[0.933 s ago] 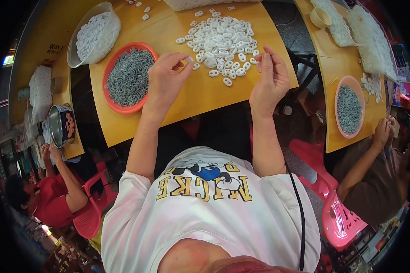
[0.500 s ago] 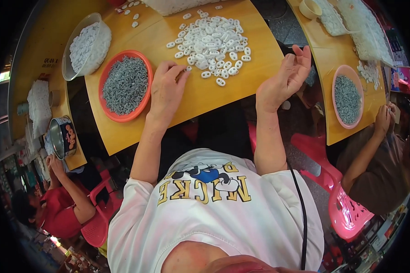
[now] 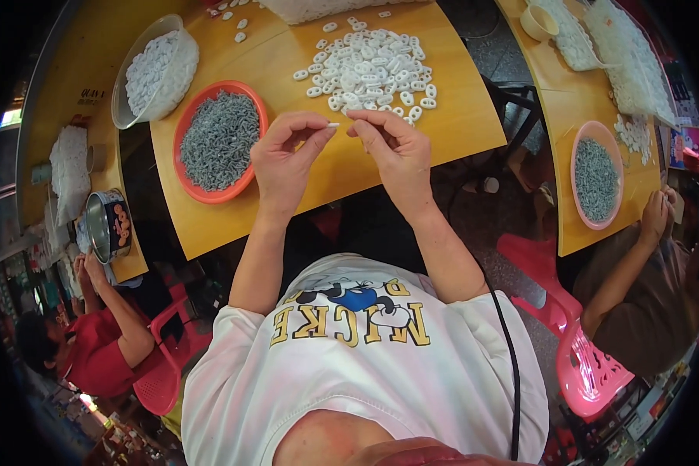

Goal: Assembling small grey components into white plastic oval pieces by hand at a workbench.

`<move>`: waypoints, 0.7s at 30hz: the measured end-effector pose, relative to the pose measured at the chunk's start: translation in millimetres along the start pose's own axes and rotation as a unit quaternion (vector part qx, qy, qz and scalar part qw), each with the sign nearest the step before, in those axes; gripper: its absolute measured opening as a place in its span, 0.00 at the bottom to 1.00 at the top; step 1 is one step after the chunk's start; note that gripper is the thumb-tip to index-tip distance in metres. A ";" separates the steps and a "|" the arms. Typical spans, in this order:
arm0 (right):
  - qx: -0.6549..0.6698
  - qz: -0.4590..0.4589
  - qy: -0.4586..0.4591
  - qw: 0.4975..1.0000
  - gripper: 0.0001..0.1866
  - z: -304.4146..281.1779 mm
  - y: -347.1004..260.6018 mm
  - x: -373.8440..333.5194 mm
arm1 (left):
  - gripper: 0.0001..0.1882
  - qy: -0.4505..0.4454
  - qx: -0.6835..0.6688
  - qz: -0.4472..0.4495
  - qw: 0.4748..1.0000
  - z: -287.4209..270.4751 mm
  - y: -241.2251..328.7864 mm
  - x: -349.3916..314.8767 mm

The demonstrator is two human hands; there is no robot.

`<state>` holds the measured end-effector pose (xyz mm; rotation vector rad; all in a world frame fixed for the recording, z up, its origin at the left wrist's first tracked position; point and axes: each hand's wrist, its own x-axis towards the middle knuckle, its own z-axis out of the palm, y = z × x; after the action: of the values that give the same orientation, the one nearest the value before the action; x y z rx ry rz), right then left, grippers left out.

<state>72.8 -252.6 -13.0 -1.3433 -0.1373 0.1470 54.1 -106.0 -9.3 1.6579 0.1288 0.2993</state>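
Observation:
Just in front of my chest, over the wooden table [image 3: 303,198], my left hand [image 3: 286,159] pinches a small white plastic piece [image 3: 333,125] between thumb and forefinger. Facing it is my right hand [image 3: 400,151], thumb and forefinger closed together; whatever they grip, if anything, is too small to make out. Beyond my hands lies a loose pile of white oval plastic pieces [image 3: 373,66], each with two holes. Left of my left hand stands an orange-red bowl [image 3: 261,116] heaped with small grey screws [image 3: 219,144].
A clear tub [image 3: 185,68] of white pieces stands at the left, and a clear bag [image 3: 318,9] at the far edge. Co-workers sit on both sides. On the right-hand table are a pink bowl [image 3: 618,159] of grey screws and white bags. A pink chair [image 3: 540,268] stands right of me.
My right hand has come in from the right, its spread fingers closing, to meet my left. My left hand has lifted from the table beside the pile, holding a white piece.

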 end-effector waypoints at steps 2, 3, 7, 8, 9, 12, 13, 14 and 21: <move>0.003 -0.005 -0.047 0.999 0.09 -3.4 3.8 2.3 | 0.06 -0.007 -0.017 0.118 0.993 -1.4 6.5 0.5; 0.006 -0.009 -0.090 0.996 0.10 -3.8 4.9 2.8 | 0.06 -0.003 -0.015 0.118 0.993 -3.1 8.1 0.3; -0.005 -0.065 -0.096 0.993 0.09 3.8 5.0 1.2 | 0.05 -0.019 -0.040 0.025 0.999 -11.3 7.2 -3.8; -0.010 -0.068 -0.097 0.993 0.08 3.9 7.3 2.0 | 0.05 -0.029 -0.058 -0.016 0.998 -13.0 5.5 -6.5; -0.014 -0.071 -0.100 0.992 0.08 4.5 9.3 3.9 | 0.05 -0.017 -0.054 -0.015 0.998 -14.2 3.7 -8.7; -0.084 -0.103 -0.074 0.988 0.05 -0.3 12.4 5.2 | 0.05 -0.053 -0.104 -0.065 0.991 -11.7 3.4 -13.4; -0.077 -0.103 -0.088 0.988 0.05 -1.2 12.4 4.1 | 0.05 -0.039 -0.098 -0.064 0.992 -13.6 7.8 -15.5; -0.026 -0.066 -0.043 0.997 0.05 -2.2 12.0 3.0 | 0.06 -0.044 -0.083 -0.055 0.994 -16.4 13.7 -17.3; 0.177 -0.049 0.113 0.976 0.06 -16.2 13.8 17.3 | 0.06 0.076 0.332 0.095 0.936 -100.3 16.1 -18.1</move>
<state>92.4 -261.9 -29.8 -0.9868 0.0167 -0.0635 8.2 -16.2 12.8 2.3240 0.2016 0.5767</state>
